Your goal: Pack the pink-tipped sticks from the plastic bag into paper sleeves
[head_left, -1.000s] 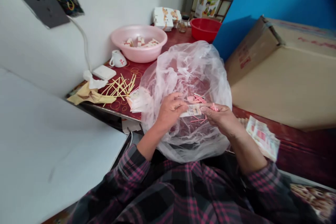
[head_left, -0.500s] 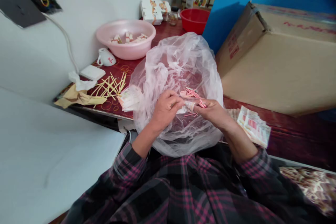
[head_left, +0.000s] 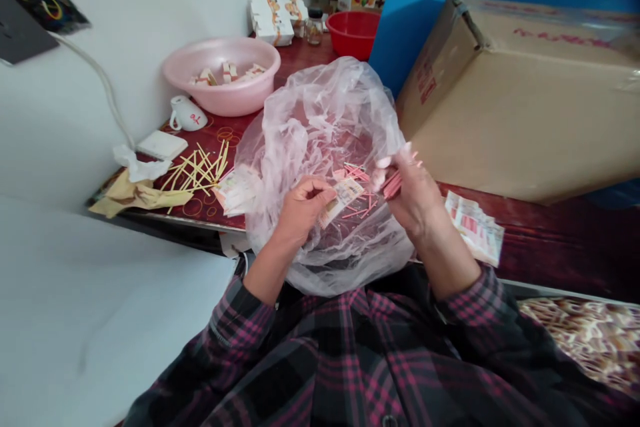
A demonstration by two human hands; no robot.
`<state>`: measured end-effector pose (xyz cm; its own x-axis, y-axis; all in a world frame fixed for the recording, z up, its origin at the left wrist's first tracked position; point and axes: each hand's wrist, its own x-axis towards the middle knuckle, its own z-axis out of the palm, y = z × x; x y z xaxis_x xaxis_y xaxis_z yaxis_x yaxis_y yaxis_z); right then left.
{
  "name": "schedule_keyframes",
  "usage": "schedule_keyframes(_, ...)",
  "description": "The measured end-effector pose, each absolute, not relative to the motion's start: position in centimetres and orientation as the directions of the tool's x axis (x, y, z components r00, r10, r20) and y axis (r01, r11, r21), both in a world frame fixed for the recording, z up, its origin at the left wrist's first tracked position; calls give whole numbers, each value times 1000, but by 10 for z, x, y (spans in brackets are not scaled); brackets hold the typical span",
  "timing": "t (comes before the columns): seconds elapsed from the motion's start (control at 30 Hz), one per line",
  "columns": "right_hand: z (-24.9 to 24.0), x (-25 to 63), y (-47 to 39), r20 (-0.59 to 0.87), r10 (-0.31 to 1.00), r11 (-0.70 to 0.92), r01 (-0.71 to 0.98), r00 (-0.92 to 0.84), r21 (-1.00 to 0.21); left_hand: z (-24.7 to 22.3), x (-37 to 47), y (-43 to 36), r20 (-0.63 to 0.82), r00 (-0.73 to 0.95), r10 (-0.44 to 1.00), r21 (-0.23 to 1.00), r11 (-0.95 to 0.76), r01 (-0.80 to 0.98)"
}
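Note:
Between its thumb and fingers, my left hand [head_left: 303, 208] pinches a small printed packet [head_left: 343, 200] over the open plastic bag [head_left: 285, 140]. My right hand [head_left: 413, 197], at the bag's right side, is closed around a bundle of pink sticks [head_left: 393, 185]; its fingertips are blurred. More pink sticks [head_left: 361, 208] lie loose inside the bag. Printed packets [head_left: 239, 190] rest at the bag's left edge, and a fanned stack of them [head_left: 475, 227] lies by my right forearm. Pale yellow sticks [head_left: 197, 170] are scattered on the dark red table [head_left: 540, 230].
A pink basin [head_left: 225, 103] with small bundles stands at the back left, beside a white mug [head_left: 187, 115]. Behind are white boxes [head_left: 273, 20], a jar [head_left: 314, 28] and a red basin [head_left: 353, 37]. A large cardboard box [head_left: 525, 113] fills the right.
My hands have moved apart. The packet now lies flat in my left hand only, and my right hand has lifted away with pink sticks. The whole view has shifted slightly.

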<state>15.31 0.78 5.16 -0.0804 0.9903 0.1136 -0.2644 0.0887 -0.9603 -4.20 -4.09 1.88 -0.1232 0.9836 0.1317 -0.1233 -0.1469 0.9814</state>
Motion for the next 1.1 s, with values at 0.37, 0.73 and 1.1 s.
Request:
schedule_keyframes(0.37, 69, 112, -7, 244, 970, 229, -346, 1, -910, 17, -20, -45, 36, -56, 998, 915, -55, -399)
schedule_keyframes(0.73, 50, 118, -15, 361, 924, 296, -360, -128, -885, 19, -14, -47, 1, -54, 999, 849, -29, -528)
schedule_keyframes(1.1, 52, 136, -9, 231, 958, 181, -268, -169, -946, 17, -15, -45, 23, -131, 991, 898, -78, -433)
